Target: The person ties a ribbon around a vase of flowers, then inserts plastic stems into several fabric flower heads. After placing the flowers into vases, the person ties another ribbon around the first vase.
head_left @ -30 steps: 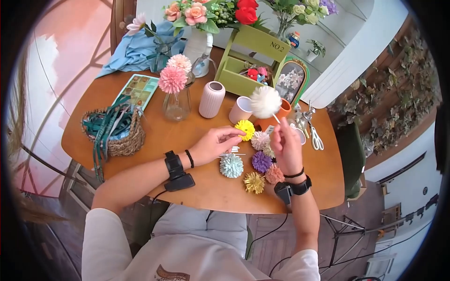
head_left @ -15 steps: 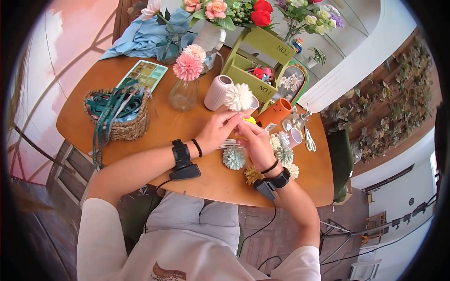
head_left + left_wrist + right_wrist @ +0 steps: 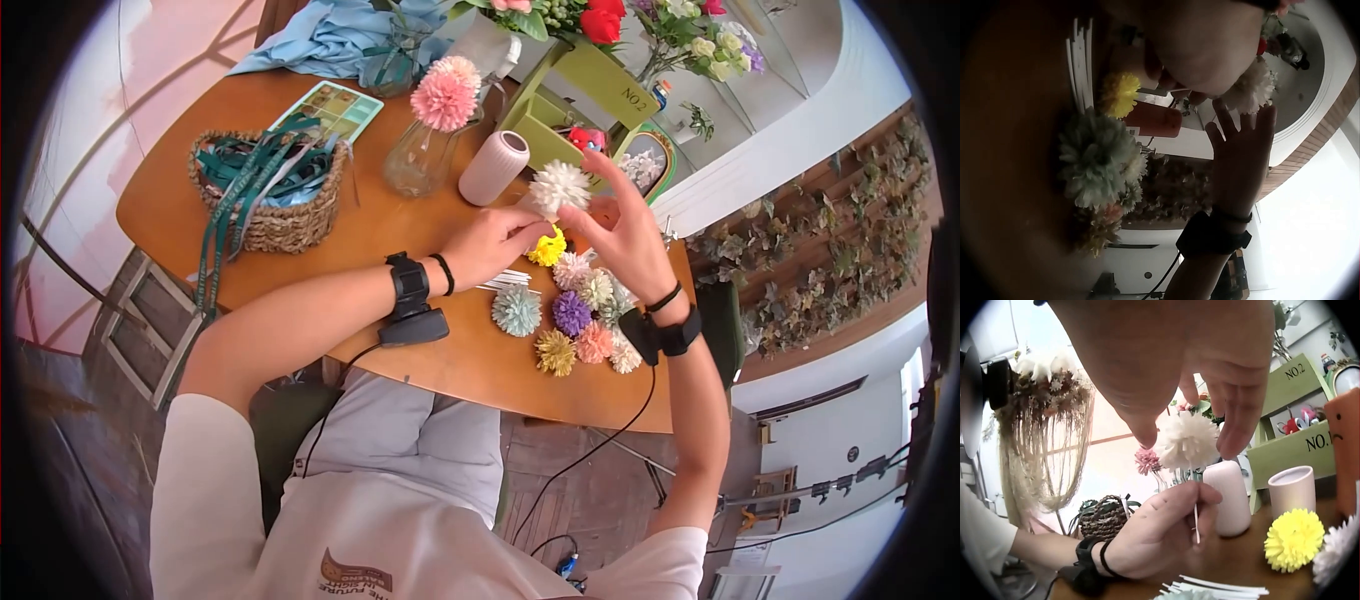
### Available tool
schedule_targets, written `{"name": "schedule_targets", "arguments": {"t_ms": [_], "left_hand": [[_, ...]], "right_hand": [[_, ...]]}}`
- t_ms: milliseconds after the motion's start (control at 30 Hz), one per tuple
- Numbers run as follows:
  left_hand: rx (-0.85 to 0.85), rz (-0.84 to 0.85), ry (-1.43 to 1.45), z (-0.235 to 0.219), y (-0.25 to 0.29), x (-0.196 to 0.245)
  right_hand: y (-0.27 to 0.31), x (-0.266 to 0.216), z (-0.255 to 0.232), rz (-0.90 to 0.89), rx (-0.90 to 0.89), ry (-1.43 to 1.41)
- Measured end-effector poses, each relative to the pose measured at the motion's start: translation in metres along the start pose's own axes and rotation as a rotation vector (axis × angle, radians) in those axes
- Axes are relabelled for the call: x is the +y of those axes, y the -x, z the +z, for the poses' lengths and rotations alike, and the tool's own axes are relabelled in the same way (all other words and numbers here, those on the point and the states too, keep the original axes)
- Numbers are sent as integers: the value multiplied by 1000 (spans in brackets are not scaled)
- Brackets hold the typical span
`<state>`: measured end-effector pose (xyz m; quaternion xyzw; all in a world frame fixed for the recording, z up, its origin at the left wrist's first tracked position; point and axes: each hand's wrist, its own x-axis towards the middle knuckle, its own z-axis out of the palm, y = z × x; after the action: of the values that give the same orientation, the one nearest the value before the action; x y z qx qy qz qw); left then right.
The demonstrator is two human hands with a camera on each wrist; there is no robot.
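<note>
A white pompom flower stands upright on a thin white stem above the table. My left hand pinches that stem between thumb and fingers, just under the bloom. Fingers spread and loosely bent, my right hand reaches around the flower head, thumb on one side and fingers on the other in the right wrist view. Below the hands sit a yellow flower head, a light blue one, a purple one and a gold one. White sticks lie beside them.
Behind the hands are a pink ribbed vase and a glass vase with pink flowers. A green wooden crate stands farther back, near an orange cup. At the left is a wicker basket of ribbons.
The right hand first held the white flower by its stem. Both hands met at the stem, and now the left hand holds it while the right has let go and spread around the bloom.
</note>
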<state>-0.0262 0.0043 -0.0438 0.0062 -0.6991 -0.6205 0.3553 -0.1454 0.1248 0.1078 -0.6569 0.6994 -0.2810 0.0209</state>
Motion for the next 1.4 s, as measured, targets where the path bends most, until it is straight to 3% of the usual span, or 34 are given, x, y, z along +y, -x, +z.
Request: {"name": "schedule_targets", "arguments": {"t_ms": [67, 167, 200, 300, 433, 567, 833, 967, 1067, 1167, 1267, 1400], "left_hand": [[-11, 23, -34, -1, 0, 2], [51, 128, -52, 0, -2, -2], [81, 187, -37, 1, -5, -9], [75, 56, -69, -8, -3, 4], [108, 3, 115, -10, -8, -10], [60, -19, 52, -10, -11, -16], [40, 13, 7, -8, -10, -16], [32, 22, 8, -9, -9, -13], [21, 36, -25, -8, -6, -10], [22, 31, -57, -7, -7, -11], [33, 15, -10, -8, -9, -13], [88, 40, 34, -7, -11, -24]], "right_hand": [[-9, -14, -3, 12, -43, 167], [-16, -37, -6, 296, -158, 165], [-18, -6, -1, 117, -77, 144], [-33, 18, -3, -90, 19, 118], [-64, -3, -26, 82, 110, -62], [-92, -23, -16, -29, 250, -168], [-132, -24, 31, -158, 238, -153], [-134, -13, 54, -95, 129, -42], [-134, -16, 57, 127, -148, 29], [-125, -19, 57, 74, -120, -50], [-125, -11, 49, -105, 61, -91], [-119, 4, 30, -128, 157, -82]]}}
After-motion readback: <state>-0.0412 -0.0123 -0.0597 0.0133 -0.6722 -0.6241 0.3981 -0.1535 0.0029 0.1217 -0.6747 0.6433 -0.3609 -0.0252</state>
